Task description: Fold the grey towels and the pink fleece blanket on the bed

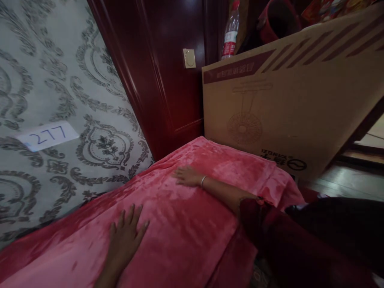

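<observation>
A plush pink-red blanket is spread out before me, mostly smooth with faint creases and a folded edge near its far right corner. My left hand lies on it at the lower middle, fingers spread. Farther off, near the blanket's far end, my right hand rests flat with fingers stretched out, slightly blurred. A thin pale bangle circles the right wrist, below a dark red sleeve. Neither hand holds anything. What lies under the blanket is hidden.
Patterned grey wallpaper with a paper marked 277 borders the left side. Dark red wood panelling stands at the far end. A large cardboard box rises at right, with a plastic bottle behind its top edge.
</observation>
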Tool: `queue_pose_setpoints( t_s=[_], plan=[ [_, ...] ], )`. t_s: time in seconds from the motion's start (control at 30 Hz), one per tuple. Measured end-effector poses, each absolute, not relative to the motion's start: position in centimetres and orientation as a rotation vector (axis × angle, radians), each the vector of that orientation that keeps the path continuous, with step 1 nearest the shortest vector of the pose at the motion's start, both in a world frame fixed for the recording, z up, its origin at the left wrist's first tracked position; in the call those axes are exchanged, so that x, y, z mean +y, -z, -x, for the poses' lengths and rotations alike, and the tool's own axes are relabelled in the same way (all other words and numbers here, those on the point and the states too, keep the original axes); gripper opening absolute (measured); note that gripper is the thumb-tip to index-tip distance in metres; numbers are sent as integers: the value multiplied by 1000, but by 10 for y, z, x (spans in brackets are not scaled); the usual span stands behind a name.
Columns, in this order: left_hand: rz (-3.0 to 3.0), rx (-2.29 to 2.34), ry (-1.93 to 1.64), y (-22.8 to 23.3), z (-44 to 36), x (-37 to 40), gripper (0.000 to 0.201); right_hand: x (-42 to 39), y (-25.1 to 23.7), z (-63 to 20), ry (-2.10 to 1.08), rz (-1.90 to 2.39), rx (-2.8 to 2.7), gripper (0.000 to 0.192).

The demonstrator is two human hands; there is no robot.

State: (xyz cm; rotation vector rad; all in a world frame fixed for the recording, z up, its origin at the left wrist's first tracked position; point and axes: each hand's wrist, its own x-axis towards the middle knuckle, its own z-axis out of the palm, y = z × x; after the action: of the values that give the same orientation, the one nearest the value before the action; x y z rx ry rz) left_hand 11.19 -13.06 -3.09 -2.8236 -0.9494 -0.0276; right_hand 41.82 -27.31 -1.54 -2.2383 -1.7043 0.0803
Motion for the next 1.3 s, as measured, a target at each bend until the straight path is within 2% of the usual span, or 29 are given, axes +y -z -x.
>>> queue_pose_setpoints(
  t_s=[0.2,0.4,0.53,0.73,0.83,0.87,0.97,1.03,1.17,1.3],
  plan=[
    [2851,-946,51,47,-103,-115,66,-336,19,-553,29,2642,-1164,53],
    [2891,-951,113,59,-100,-106,69,-365,42,-597,56,2731,-891,55],
    [2892,-974,71,56,-100,-109,68,-364,39,-595,39,2732,-839,53],
    [2929,-966,140,49,-102,-116,65,-328,1,-551,13,2746,-868,46],
    [2940,-955,139,46,-103,-119,63,-289,1,-482,91,2555,-1214,48],
    [2939,-958,132,44,-103,-121,63,-277,6,-456,115,2349,-1485,51],
    [2928,-974,122,41,-103,-126,62,-250,25,-395,-81,1908,-1983,55],
    [2933,-984,137,38,-103,-129,61,-241,35,-377,-225,1891,-2035,58],
    [2905,-1039,180,30,-104,-122,58,-236,41,-388,-275,1996,-1971,60],
    [2894,-1108,-25,20,-97,-94,61,-246,37,-434,-164,2133,-1914,58]
  ],
)
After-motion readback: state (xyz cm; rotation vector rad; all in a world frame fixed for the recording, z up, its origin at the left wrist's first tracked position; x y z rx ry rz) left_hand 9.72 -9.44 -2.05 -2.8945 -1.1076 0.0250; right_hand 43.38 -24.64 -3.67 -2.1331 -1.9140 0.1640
